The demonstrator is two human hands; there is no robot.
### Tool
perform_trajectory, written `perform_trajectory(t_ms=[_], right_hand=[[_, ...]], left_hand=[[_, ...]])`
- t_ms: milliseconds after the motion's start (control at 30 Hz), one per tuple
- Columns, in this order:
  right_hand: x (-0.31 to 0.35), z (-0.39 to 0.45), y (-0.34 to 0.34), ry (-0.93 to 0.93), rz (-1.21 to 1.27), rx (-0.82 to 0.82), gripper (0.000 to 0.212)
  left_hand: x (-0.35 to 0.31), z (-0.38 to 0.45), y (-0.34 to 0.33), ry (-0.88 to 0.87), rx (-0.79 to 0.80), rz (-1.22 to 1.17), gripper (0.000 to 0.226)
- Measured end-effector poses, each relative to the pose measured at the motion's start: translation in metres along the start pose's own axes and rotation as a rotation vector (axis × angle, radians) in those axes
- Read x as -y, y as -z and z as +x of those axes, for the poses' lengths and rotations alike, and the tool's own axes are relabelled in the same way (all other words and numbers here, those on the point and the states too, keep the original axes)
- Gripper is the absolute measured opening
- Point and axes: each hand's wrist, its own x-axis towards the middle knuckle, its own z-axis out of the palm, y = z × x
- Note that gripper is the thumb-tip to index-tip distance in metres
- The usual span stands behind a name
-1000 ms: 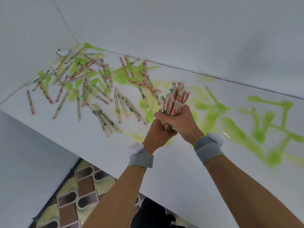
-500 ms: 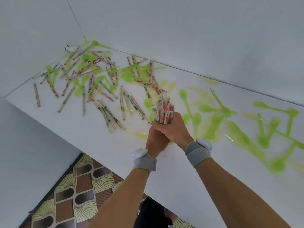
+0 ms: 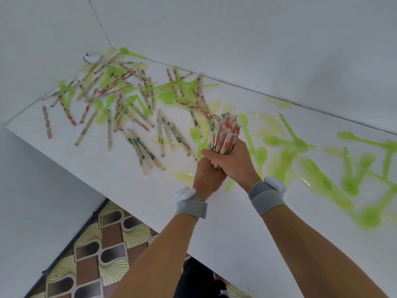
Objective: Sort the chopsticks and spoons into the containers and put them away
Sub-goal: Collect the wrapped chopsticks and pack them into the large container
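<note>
Head view, down over table [image 3: 120, 181]

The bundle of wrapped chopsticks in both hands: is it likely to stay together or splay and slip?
The bundle of wrapped chopsticks already fans out above the right hand, so it probably splays if the grip loosens. The left hand grips its lower end; the glossy-looking wrappers may let single sticks slide out.

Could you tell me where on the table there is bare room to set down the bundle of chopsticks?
The white table is bare along its near edge, in front of the loose chopsticks and beneath both wrists. It is crowded toward the far left corner, and green spoons litter the right side.
</note>
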Motion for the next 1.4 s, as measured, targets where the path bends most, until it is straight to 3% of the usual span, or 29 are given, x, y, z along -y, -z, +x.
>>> perform_trajectory(t_ms=[67, 133, 200, 333, 400, 467, 533, 600, 733, 900, 1067, 1267, 1400], right_hand=[[0.005, 0.004, 0.010, -0.002, -0.007, 0.017, 0.042], [0.005, 0.006, 0.019, -0.026, -0.016, 0.001, 0.037], [0.002, 0.006, 0.024, -0.038, -0.038, 0.006, 0.034], [-0.007, 0.007, 0.029, -0.044, -0.061, 0.014, 0.039], [-0.010, 0.009, 0.029, -0.063, 0.000, 0.004, 0.035], [-0.012, 0.009, 0.028, -0.085, 0.070, -0.016, 0.033], [-0.014, 0.008, 0.025, -0.101, 0.080, -0.048, 0.034], [-0.016, 0.008, 0.023, -0.115, 0.071, -0.075, 0.039], [-0.020, 0.010, 0.019, -0.157, 0.125, -0.087, 0.052], [-0.021, 0.013, 0.021, -0.296, 0.228, -0.013, 0.078], [-0.010, 0.017, 0.023, -0.396, 0.262, 0.062, 0.060], [-0.015, 0.011, 0.020, -0.360, 0.365, -0.015, 0.032], [-0.016, 0.013, 0.018, -0.346, 0.322, -0.074, 0.032]], left_hand=[[-0.001, 0.002, 0.002, 0.108, 0.008, -0.033, 0.008], [-0.005, 0.002, 0.005, 0.148, 0.068, -0.038, 0.010], [-0.012, -0.001, 0.007, 0.131, 0.188, -0.085, 0.012], [-0.016, -0.005, 0.004, 0.028, 0.346, -0.219, 0.045], [-0.018, -0.007, 0.006, 0.015, 0.382, -0.302, 0.039], [-0.017, -0.009, 0.009, 0.099, 0.407, -0.412, 0.026], [-0.016, -0.011, 0.009, 0.264, 0.413, -0.554, 0.034], [-0.013, -0.011, 0.007, 0.303, 0.383, -0.554, 0.042], [-0.013, -0.009, 0.006, 0.231, 0.359, -0.585, 0.033], [-0.012, -0.006, 0.010, 0.244, 0.454, -0.653, 0.020], [-0.014, -0.006, 0.006, 0.261, 0.390, -0.608, 0.017], [-0.016, -0.004, 0.004, 0.253, 0.348, -0.429, 0.025], [-0.015, -0.007, 0.003, 0.239, 0.325, -0.524, 0.028]])
